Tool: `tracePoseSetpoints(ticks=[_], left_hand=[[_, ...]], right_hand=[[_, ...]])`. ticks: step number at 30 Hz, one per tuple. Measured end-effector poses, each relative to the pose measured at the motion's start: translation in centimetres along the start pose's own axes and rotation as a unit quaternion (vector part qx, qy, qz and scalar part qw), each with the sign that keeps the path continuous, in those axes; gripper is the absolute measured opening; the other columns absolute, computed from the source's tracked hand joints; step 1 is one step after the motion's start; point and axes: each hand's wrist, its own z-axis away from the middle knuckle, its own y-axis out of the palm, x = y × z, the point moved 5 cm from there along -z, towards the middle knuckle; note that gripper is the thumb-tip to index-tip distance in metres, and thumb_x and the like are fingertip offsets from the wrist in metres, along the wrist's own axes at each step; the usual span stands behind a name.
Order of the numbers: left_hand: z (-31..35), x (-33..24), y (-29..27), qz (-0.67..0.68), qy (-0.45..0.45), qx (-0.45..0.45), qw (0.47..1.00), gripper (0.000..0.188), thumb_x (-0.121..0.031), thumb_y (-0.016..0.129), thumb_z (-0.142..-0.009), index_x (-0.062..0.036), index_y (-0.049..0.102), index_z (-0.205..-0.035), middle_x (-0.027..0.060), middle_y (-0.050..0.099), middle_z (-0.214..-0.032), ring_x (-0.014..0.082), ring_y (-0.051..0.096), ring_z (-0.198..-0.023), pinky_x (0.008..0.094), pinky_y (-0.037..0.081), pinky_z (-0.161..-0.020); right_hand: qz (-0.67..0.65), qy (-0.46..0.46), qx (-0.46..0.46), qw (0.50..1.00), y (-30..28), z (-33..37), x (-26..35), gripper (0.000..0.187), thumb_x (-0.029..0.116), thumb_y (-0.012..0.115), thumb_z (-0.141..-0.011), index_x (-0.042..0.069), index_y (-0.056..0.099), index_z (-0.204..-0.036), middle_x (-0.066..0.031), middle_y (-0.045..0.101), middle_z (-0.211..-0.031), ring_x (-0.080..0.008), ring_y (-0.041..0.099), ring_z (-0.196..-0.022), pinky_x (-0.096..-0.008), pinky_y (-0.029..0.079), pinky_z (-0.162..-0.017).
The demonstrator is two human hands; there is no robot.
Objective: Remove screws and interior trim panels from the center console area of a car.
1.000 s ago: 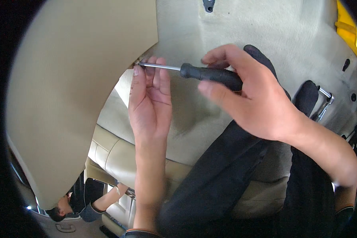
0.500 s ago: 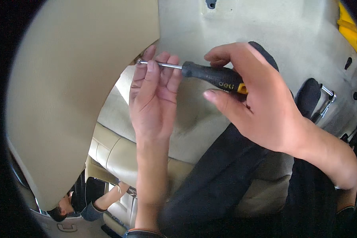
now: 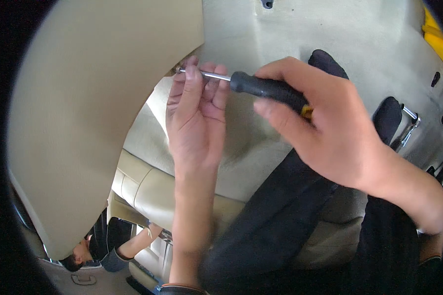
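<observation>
Screwdriver, upper centre of frame: handling and count

Head view: the black handle is held in the right hand's grip; the shaft is lightly pinched by the left hand's. Judged light, stiff, sturdy; bare metal probably slippery, handle best grasped. Counted: one screwdriver, two working hands, one ratchet-like tool at right, one co-worker lower left.

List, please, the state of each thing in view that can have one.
Beige panel: fixed or loose, cannot tell.
Screwdriver: held, tip at the panel's edge; whether seated, unclear.
Right grip: closed around the handle.
Left grip: thumb across the shaft, fingers partly extended; whether pinching, unclear.
Ratchet wrench: unheld, lying on the floor.
</observation>
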Motion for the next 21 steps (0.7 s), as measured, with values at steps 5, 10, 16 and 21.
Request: tracePoseSetpoints(ticks=[5, 10, 16, 21], left_hand=[[0.1, -0.4, 0.3, -0.006, 0.005, -0.007, 1.000, 0.015, -0.013, 0.055, -0.095, -0.0018, 0.056, -0.105, 0.0096, 0.063, -0.096, 0.0185, 0.064, -0.091, 0.0297, 0.056, -0.081], [0.0, -0.2, 0.3, -0.001, 0.004, -0.014, 1.000, 0.013, -0.014, 0.056, -0.095, -0.0021, 0.057, -0.102, 0.0092, 0.063, -0.094, 0.0176, 0.064, -0.089, 0.0296, 0.056, -0.080], [0.0, -0.4, -0.1, -0.001, 0.007, -0.020, 1.000, 0.011, -0.014, 0.058, -0.094, -0.0028, 0.056, -0.097, 0.0086, 0.063, -0.091, 0.0179, 0.064, -0.088, 0.0294, 0.056, -0.079], [0.0, -0.1, -0.1, -0.003, 0.018, -0.013, 1.000, 0.015, -0.016, 0.059, -0.093, -0.0027, 0.056, -0.099, 0.0091, 0.063, -0.092, 0.0189, 0.064, -0.090, 0.0306, 0.055, -0.082]], right_hand=[[-0.131, 0.215, 0.069, 0.965, 0.0, -0.1, -1.6, 0.022, 0.017, 0.062, -0.090, 0.001, 0.057, -0.104, -0.0029, 0.057, -0.069, -0.0094, 0.051, -0.055, -0.0220, 0.040, -0.051], [0.077, 0.031, 0.004, 0.997, -0.6, -0.1, 0.1, 0.026, 0.014, 0.067, -0.087, 0.000, 0.056, -0.107, -0.0080, 0.060, -0.087, -0.0119, 0.058, -0.079, -0.0248, 0.046, -0.071], [-0.102, 0.227, 0.051, 0.967, 0.7, 0.4, -1.6, 0.026, 0.012, 0.066, -0.087, 0.000, 0.056, -0.107, -0.0053, 0.058, -0.089, -0.0104, 0.056, -0.079, -0.0247, 0.045, -0.070], [0.056, 0.113, 0.036, 0.991, 0.2, 0.2, -0.8, 0.028, 0.018, 0.062, -0.091, -0.002, 0.053, -0.108, -0.0035, 0.059, -0.085, -0.0120, 0.054, -0.072, -0.0238, 0.043, -0.063]])
